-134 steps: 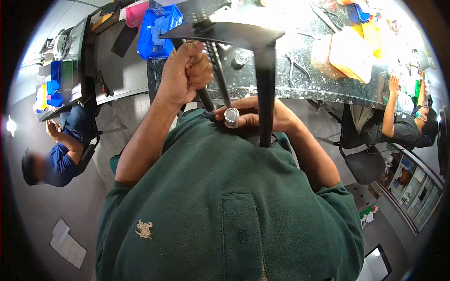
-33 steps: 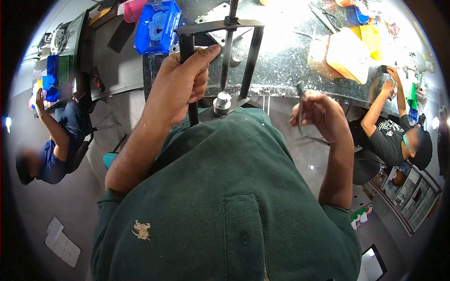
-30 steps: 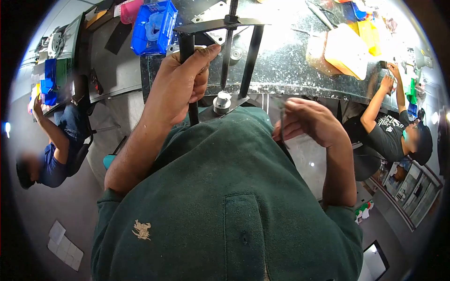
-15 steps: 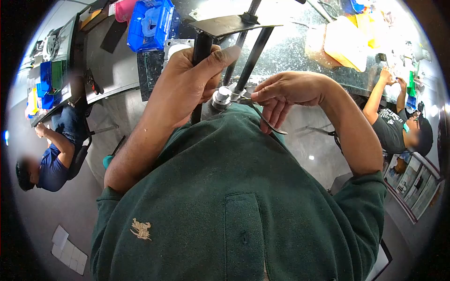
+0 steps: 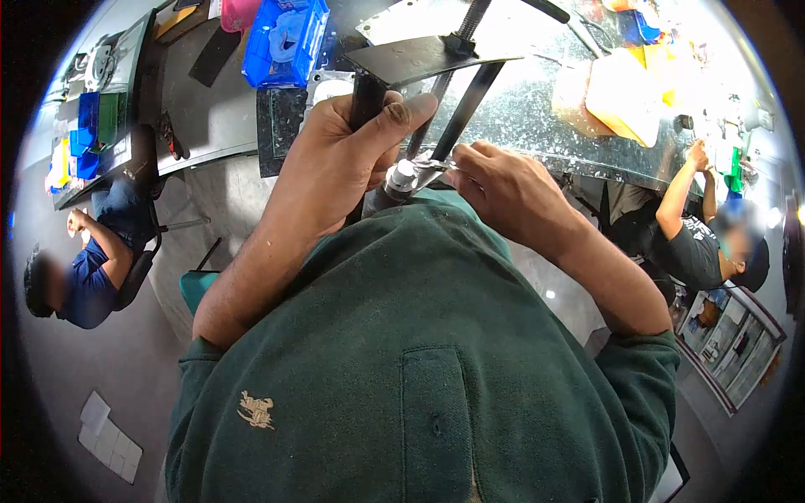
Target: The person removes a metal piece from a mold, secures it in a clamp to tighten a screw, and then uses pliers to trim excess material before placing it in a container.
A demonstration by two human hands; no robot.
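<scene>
My left hand (image 5: pixel 344 159) is wrapped round a black post (image 5: pixel 366 101) of a metal stand, its thumb stretched across toward a threaded rod (image 5: pixel 440 88). A bent metal plate (image 5: pixel 419 60) tops the stand, over the post and a slanted black bar (image 5: pixel 470 109). Just below the thumb sits a round silver cylinder (image 5: pixel 404 174), close to my shirt. To its right, my right hand (image 5: pixel 503 184) has its fingers curled in on a thin shiny metal piece (image 5: pixel 429 170); the fingers hide most of it.
A blue bin (image 5: pixel 287 42) stands on the workbench (image 5: pixel 520 105) at the back left. An orange and white container (image 5: pixel 616 96) is at the right. One person sits at the far left (image 5: pixel 96 268), another at the far right (image 5: pixel 696 243). A teal stool (image 5: pixel 197 289) stands beside my left arm.
My right hand has turned and closed in at the silver cylinder; the curved metal strip that hung below its fingers no longer shows. My left hand keeps its hold on the post.
</scene>
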